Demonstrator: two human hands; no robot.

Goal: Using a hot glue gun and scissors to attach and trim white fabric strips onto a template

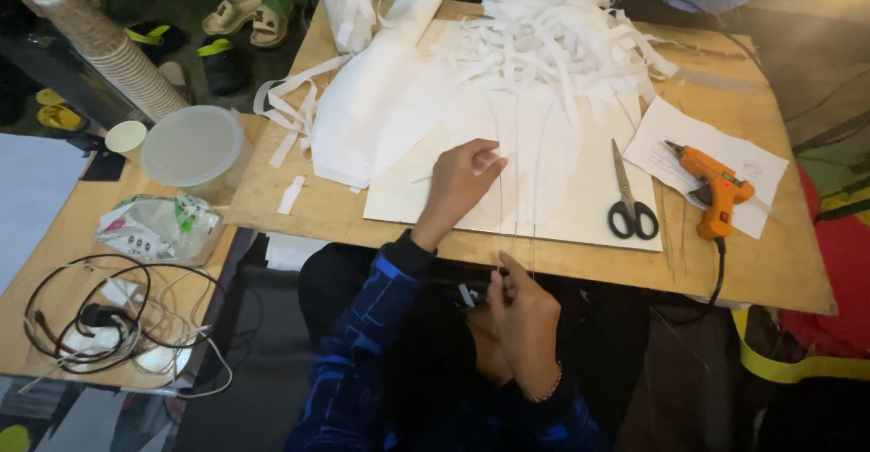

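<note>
Roughly, by item:

Left hand [460, 180]: rests on the white paper sheets [507, 157] on the wooden board [725, 262]; fingers curled together, thumb and forefinger pinching what looks like the far end of a thin stick [500, 200].

Right hand [524, 318]: held below the near edge of the board, over the lap; fingers bunched, seemingly pinching the near ends of the thin sticks, though the grip itself is hard to make out.

Sticks: two or three slim, straight ones run from the paper down past the board's edge to the right hand. They look light, stiff and easy to snap; best taken near the ends with a gentle pinch.

Paper: thin, floppy, likely to slide or crease; the flat of the hand should steady it.

Paper strips [553, 39]: a loose heap at the far side of the board, beyond the sheets.

Scissors [627, 200]: lying on the sheets, right of the left hand.

Glue gun [716, 189]: orange, on a separate sheet near the right edge, cord hanging off.

Side table: plastic tub [195, 148], stacked paper cups [118, 58], tangled cables [100, 320].
</note>
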